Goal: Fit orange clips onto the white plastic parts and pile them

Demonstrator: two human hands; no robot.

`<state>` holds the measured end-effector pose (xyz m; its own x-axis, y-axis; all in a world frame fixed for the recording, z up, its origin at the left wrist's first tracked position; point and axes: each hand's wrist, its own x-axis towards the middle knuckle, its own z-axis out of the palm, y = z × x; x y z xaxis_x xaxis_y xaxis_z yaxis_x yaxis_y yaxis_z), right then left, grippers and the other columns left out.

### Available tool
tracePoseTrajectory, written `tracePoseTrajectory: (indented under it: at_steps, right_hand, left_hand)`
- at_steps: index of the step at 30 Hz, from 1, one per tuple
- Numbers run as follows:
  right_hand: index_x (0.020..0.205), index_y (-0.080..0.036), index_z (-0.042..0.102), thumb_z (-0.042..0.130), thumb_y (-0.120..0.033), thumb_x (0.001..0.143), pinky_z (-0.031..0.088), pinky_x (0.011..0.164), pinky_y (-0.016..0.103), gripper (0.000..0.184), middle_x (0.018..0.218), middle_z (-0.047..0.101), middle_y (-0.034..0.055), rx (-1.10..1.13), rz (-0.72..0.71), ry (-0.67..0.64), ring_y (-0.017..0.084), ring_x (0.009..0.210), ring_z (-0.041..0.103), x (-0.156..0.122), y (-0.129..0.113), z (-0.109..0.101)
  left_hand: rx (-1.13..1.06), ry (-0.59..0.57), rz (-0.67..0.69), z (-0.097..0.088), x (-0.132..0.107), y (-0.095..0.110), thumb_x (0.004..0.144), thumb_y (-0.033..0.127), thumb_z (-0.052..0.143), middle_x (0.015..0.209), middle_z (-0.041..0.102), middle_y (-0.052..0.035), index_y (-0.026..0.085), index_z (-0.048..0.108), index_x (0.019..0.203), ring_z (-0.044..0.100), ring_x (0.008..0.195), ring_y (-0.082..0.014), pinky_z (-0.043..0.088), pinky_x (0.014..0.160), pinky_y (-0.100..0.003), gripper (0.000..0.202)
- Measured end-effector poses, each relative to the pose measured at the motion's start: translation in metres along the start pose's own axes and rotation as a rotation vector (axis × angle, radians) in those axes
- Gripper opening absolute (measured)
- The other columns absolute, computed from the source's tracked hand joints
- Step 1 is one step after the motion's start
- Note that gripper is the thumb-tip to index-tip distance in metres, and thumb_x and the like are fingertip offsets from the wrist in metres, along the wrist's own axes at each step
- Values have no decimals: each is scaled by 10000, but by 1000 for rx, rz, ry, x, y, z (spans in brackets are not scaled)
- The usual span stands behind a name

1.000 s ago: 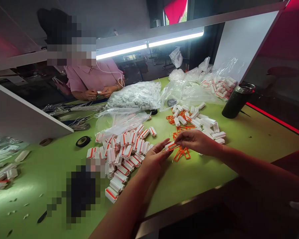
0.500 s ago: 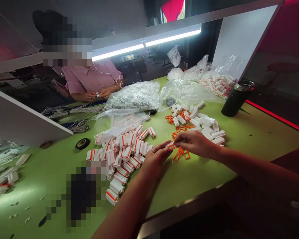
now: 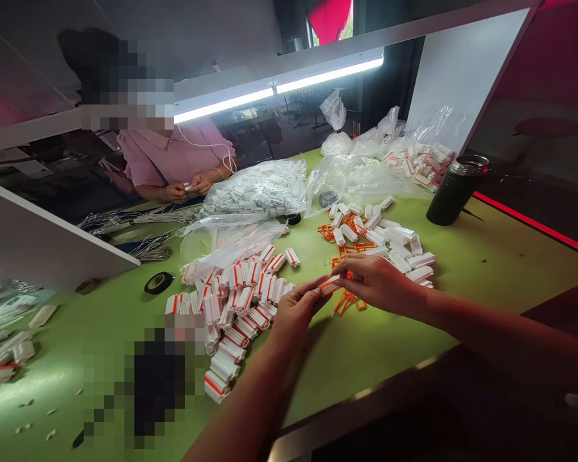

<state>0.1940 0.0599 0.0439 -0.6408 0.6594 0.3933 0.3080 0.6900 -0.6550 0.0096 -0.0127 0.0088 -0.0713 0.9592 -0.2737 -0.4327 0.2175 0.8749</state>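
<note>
My left hand pinches a white plastic connector housing with an orange frame around its face of small holes. Curled over the far right end of this housing are the fingers of my right hand, touching it. Just beyond and below the right hand lie loose orange frames, partly covered by it. To the left of my left hand spreads a pile of white housings with orange frames. Behind my right hand is a heap of plain white housings.
A black bottle stands at the right. Clear bags of white parts lie at the back, with a roll of black tape at the left. Across the table a co-worker's hands hold a small white part. A pixelated dark object lies front left.
My right hand's fingers have shifted slightly and spread a little over the end of the housing. The left hand still holds it, with more of its holed face showing. The view has shifted slightly.
</note>
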Motion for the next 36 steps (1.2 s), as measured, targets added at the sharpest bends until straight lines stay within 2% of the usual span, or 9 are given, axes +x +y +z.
tracePoseTrajectory:
  at_steps: [5,9,16,25,32,36]
  right_hand:
    - [882,-185,604,591,-303,910,393,616,251,122,742,628,21,-94,54,10,138,668,554,-1,0,-1]
    - [888,-179,591,592,-293,905,374,611,248,116,768,636,23,-166,74,-30,130,652,541,-1,3,-1]
    - [877,-181,591,590,-228,883,348,600,245,47,755,638,13,-163,105,-49,120,622,524,-1,3,0]
    - [839,-180,591,550,-195,877,328,597,249,59,730,637,15,-229,40,-20,123,613,517,-3,6,2]
    - [829,-174,598,518,-205,897,322,598,249,109,725,640,23,-295,-22,6,122,607,528,-3,7,4]
    - [829,-177,613,530,-224,900,323,594,247,119,707,638,19,-330,-42,25,124,599,525,-3,8,5]
  left_hand:
    - [-32,45,27,-1,1,2,667,244,772,1059,761,-109,147,772,989,681,1089,-268,438,1097,-442,336]
    - [-76,44,25,-2,2,3,646,227,766,1070,758,-115,139,772,968,672,1111,-286,438,1097,-448,334]
    - [-56,47,17,-4,2,2,623,210,797,1052,764,-119,140,769,986,689,1075,-279,437,1095,-447,371]
    - [8,22,32,-3,1,2,631,232,811,1036,768,-108,157,773,1013,697,1050,-272,452,1080,-436,391]
    - [-3,18,51,-4,2,3,608,203,797,971,778,-99,151,785,953,718,958,-250,481,1040,-426,349]
    - [64,44,71,-4,2,4,606,207,798,1008,773,-113,150,787,935,710,983,-272,479,1033,-441,334]
